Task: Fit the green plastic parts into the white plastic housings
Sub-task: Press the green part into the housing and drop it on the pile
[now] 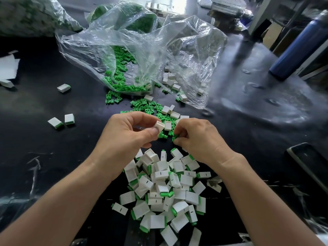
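My left hand (124,132) pinches an empty white housing (159,126) between thumb and fingers, open end up. My right hand (195,137) is curled over the loose green parts, its fingertips closed on a green part (174,138). Loose green parts (142,104) lie scattered just beyond both hands, with a few empty white housings (170,110) among them. A pile of white housings with green parts fitted (166,189) lies between my forearms, near the table's front.
A clear plastic bag (134,55) spills green parts (120,68) and white housings (171,80) at the back. Three fitted housings (61,120) lie apart at the left. A blue bottle (298,45) stands at the right; a dark tray (308,162) sits at the right edge.
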Demonstrator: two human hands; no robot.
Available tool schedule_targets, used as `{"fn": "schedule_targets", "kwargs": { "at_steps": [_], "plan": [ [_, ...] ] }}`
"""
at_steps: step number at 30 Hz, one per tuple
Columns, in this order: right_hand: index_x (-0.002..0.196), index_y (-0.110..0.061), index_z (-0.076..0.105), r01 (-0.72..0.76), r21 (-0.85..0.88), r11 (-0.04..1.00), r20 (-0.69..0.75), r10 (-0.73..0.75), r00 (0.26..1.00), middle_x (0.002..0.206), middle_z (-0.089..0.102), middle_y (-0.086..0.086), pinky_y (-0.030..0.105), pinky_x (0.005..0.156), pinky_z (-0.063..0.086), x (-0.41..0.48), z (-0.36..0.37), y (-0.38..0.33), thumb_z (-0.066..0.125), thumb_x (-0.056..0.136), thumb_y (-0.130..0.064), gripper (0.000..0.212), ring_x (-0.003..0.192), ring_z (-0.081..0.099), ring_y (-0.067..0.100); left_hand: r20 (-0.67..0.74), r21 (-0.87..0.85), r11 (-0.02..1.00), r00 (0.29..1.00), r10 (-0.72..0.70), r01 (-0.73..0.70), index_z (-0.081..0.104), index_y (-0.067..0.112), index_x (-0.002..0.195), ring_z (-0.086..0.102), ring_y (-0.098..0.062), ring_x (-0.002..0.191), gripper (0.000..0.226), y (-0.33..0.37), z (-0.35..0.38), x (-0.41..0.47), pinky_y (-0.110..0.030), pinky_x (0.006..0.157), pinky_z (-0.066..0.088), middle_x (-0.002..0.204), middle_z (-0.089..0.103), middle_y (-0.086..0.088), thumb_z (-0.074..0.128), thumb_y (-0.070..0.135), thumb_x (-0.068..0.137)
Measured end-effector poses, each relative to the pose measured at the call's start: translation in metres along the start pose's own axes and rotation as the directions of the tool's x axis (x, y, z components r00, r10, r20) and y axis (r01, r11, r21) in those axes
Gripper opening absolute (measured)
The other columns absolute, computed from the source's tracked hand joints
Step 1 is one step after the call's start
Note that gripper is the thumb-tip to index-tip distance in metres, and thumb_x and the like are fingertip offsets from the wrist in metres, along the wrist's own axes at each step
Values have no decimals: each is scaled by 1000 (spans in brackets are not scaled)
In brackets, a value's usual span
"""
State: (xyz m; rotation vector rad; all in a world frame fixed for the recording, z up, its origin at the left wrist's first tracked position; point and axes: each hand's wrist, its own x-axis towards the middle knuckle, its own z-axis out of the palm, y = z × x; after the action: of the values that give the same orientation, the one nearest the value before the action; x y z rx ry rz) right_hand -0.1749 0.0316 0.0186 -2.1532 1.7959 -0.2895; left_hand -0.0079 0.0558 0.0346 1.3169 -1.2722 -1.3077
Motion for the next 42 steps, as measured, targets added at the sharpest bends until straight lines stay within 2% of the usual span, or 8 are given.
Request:
{"fn": "schedule_targets", "kwargs": {
  "at_steps": [6,12,17,22,30,36,39,42],
  "plan": [
    [79,-27,49,4,15,1000,31,-4,1000,81,43,-13,22,72,30,-1,-3,-2,64,83,-20,17,83,42,11,3,-11,1000,1000,-10,10,71,20,76,67,-10,65,13,0,0,0,-18,57,53,69,72,-3,70,7,74],
    [93,-22,61,13,75,997,-12,-12,1000,79,48,-12,21,74,33,-2,-2,0,63,85,-20,9,82,45,9,9,-21,1000,1000,-13,13,70,19,75,68,-9,63,16,1,1,-1,-19,58,55,69,72,-3,68,3,76],
    [74,-30,61,63,388,920,-141,-8,990,64,53,-15,9,62,38,-4,-13,4,70,79,-16,18,61,48,-3,24,-25,1000,1000,-12,13,71,20,72,68,-11,64,19,2,0,-2,-18,57,54,70,72,-5,69,2,76],
    [76,-28,64,109,653,749,-146,-17,989,60,52,-9,26,62,40,-6,-21,2,69,81,-13,16,60,46,8,38,-25,1000,999,-12,13,73,21,69,68,-15,67,20,3,0,-2,-20,59,55,72,72,-7,70,2,75],
    [70,-25,60,113,665,739,-95,-66,993,62,59,-9,27,64,47,-12,-22,-7,66,82,-14,17,63,53,7,98,-20,999,995,-33,35,71,14,76,67,-13,65,16,3,2,-3,-17,58,54,75,72,-9,69,-2,75],
    [77,-25,63,124,712,691,-43,-133,990,67,64,-5,22,68,52,-14,-25,-7,63,81,4,29,65,61,7,120,7,999,992,-48,48,71,12,77,64,-8,60,18,0,3,-2,-18,56,54,68,72,-4,69,-5,75],
    [80,-24,64,113,714,691,-2,-159,987,73,66,-1,28,72,54,-14,-23,-9,65,79,5,29,68,63,12,119,43,997,990,-70,65,72,14,79,65,-13,64,17,-1,3,-2,-33,60,56,75,72,-11,69,-2,76],
    [78,-22,64,98,710,697,6,-146,989,76,67,7,36,74,55,-14,-22,-8,68,77,5,27,69,64,18,126,47,997,990,-69,63,72,14,78,64,-13,62,17,-1,2,-2,-31,60,56,74,72,-13,69,-3,76]
  ]
}}
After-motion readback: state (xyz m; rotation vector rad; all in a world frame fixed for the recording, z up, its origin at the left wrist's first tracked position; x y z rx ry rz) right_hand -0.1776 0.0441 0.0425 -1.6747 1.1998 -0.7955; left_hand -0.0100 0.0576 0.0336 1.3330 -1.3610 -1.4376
